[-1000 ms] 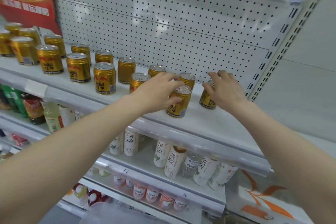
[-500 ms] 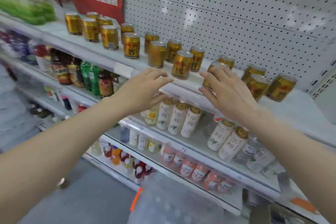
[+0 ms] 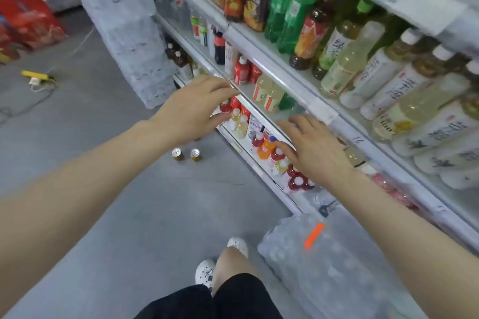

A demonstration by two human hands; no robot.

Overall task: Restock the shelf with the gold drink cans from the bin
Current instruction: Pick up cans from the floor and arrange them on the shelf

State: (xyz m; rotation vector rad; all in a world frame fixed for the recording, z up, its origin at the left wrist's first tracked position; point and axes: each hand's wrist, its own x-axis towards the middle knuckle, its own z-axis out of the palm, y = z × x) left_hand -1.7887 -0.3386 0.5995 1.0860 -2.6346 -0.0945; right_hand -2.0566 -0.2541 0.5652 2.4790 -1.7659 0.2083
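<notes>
Two gold drink cans (image 3: 184,155) stand upright on the grey floor, just below my left hand (image 3: 193,109). That hand hangs in the air with loosely spread fingers and holds nothing. My right hand (image 3: 312,149) is lower and to the right, in front of the bottom shelves, fingers spread and empty. The shelf with the gold cans is out of view above. No bin is visible.
Shelves (image 3: 282,65) of bottled drinks run along the right. A shrink-wrapped pack of bottles (image 3: 324,259) with an orange tag sits on the floor by my feet (image 3: 223,261). A wrapped pallet stack (image 3: 124,21) stands ahead; red cartons (image 3: 23,18) and a yellow power strip (image 3: 36,76) lie left.
My view has swung down from the can shelf to the floor and lower shelves. Both hands let go of the cans on the shelf and dropped away, empty.
</notes>
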